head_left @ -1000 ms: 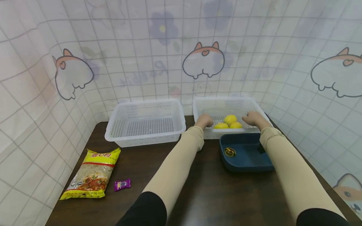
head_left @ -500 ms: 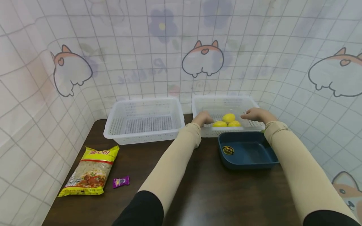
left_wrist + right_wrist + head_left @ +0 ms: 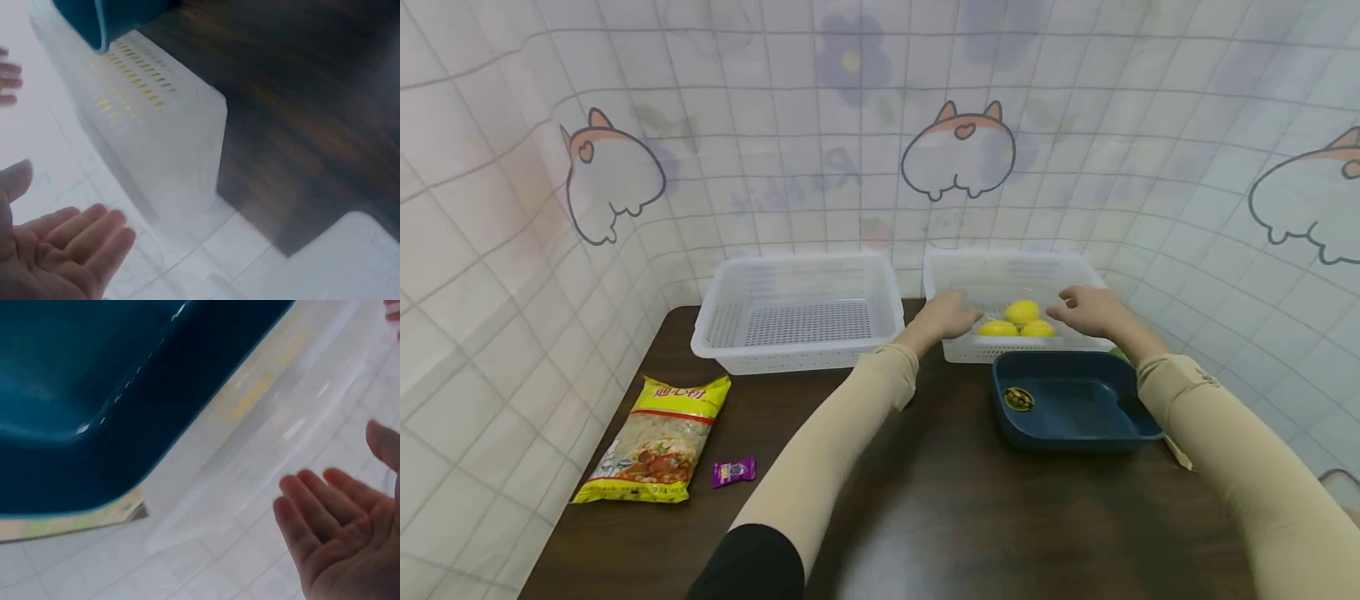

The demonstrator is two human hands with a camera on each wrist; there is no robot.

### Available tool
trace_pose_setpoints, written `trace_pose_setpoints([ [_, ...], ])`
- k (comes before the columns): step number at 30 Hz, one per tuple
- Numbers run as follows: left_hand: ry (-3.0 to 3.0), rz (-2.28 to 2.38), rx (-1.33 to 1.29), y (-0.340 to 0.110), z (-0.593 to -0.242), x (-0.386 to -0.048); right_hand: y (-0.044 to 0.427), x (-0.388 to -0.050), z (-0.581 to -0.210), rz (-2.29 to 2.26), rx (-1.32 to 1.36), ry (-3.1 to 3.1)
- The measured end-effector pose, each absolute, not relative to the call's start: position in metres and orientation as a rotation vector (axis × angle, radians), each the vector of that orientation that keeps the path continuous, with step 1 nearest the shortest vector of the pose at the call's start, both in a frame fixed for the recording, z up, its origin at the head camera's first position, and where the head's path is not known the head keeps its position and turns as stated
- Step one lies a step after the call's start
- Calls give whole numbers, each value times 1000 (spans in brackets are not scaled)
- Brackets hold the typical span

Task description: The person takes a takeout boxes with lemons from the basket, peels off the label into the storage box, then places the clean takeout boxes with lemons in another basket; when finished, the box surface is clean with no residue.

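Several yellow lemons [image 3: 1022, 313] are grouped in the right-hand white perforated basket [image 3: 955, 348]. My left hand [image 3: 949, 317] hovers over the left part of that basket; its fingers are extended and hold nothing, and its palm shows in the left wrist view. On the other side of the lemons is my right hand [image 3: 1090, 312], over the basket's right part. In the right wrist view its fingers [image 3: 312, 509] are loosely straight with nothing in them. Both hands are apart from the lemons.
In front of the lemon basket stands a dark blue basin [image 3: 1078, 443] with a small turtle-patterned item [image 3: 1018, 398]. A second white basket [image 3: 797, 360] is to the left. Nearer lie a yellow food bag [image 3: 655, 442] and a purple wrapped candy [image 3: 733, 472]. A flat object [image 3: 1178, 454] is partly hidden by the right sleeve.
Both hands were lower at the basket with curled fingers; they have risen slightly and their fingers have straightened. The lemons stay grouped in the basket. The head view has shifted a little.
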State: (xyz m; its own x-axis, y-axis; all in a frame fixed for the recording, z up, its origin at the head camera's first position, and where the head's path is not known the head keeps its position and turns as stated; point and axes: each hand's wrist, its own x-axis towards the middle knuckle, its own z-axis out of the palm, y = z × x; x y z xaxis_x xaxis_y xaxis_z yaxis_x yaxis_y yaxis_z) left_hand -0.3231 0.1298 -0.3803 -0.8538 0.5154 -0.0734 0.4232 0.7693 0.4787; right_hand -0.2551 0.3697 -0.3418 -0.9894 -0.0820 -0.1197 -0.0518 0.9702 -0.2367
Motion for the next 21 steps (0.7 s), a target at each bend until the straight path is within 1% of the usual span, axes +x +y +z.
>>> trace_pose_setpoints([
  [6,2838,677,840,109,-375,-302,349,-232,-344,-542,-220,3086],
  [11,2932,640,914,85,-376,-276,325,-209,-352,-612,-260,3111],
  [15,3101,462,953,65,-386,-250,304,-189,-361,-575,-257,3136],
  [21,3216,416,877,40,-406,-214,273,-154,-378,-499,-156,3168],
])
